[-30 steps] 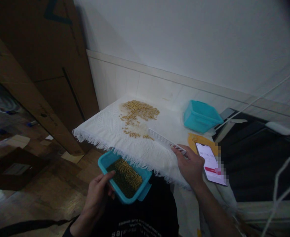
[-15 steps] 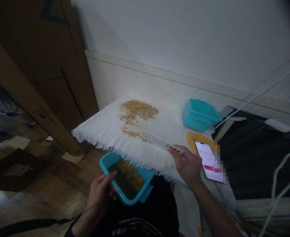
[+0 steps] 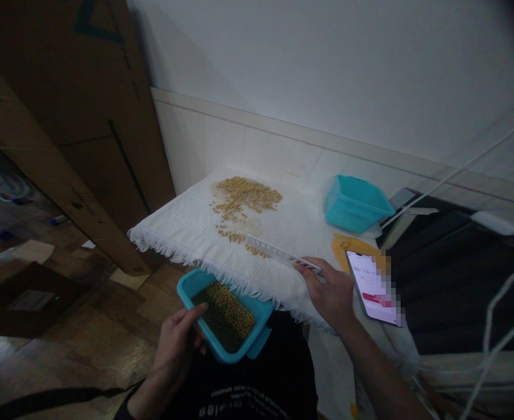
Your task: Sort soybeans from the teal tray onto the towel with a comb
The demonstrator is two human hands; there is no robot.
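Note:
My left hand (image 3: 175, 338) is closed on the left rim of a turquoise plastic tub (image 3: 263, 315), thumb over the edge. Below the table's front edge, the tub holds yellow soybeans (image 3: 233, 306) beside small dark green beans (image 3: 219, 326). My right hand (image 3: 333, 291) grips one end of a white plastic strip (image 3: 276, 251) marked with a row of small cells. Its far end lies over a few scattered soybeans near the cloth's front. Farther back, a larger pile of soybeans (image 3: 250, 193) spreads over the white fringed cloth (image 3: 182, 224).
A second turquoise tub (image 3: 353, 213) stands at the table's back right. Nearer lie a yellow-orange flat item (image 3: 341, 248) and a lit phone (image 3: 373, 291). White cables (image 3: 486, 315) hang at the right. Tall cardboard (image 3: 121, 169) flanks the left side; a wall closes the back.
My right hand has moved the white strip slightly left, its tip now farther over the front soybeans. The left hand and its tub stay in place.

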